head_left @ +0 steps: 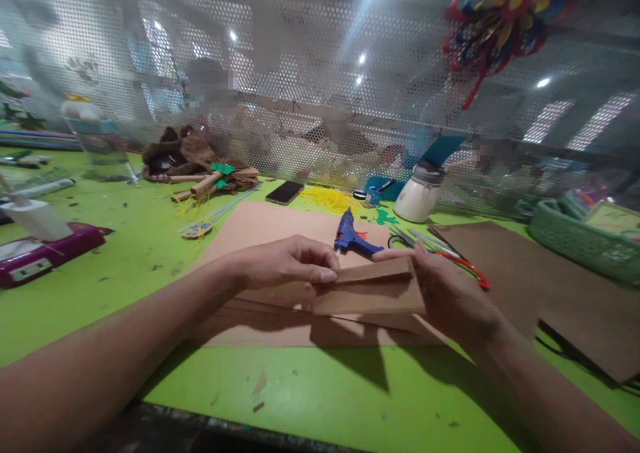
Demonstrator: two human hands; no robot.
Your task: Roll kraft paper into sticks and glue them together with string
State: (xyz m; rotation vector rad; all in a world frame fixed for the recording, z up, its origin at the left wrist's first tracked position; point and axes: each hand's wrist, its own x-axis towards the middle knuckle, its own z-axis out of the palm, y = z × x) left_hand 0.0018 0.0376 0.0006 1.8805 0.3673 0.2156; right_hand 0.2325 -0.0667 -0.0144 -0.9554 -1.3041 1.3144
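The shallow, rectangular brown card tray [370, 298], held above flat pale-brown paper sheets [260, 231], would best be handled with light, even pressure at both ends. At its left, the palm-down left hand [297, 263] pinches the rim, thumb against curled fingers; at its right, the right hand [453, 296] braces the end, fingers extended, grip unclear.

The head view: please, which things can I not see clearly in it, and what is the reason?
In the head view:
Underside of the folded brown paper: faces away.
Several fingers of the right hand: hidden by that paper.
Green basket, right end: cut off by the picture's edge.
Purple power strip, left end: cut off likewise.
Things beyond the perforated panel: blurred, partly screened by it.
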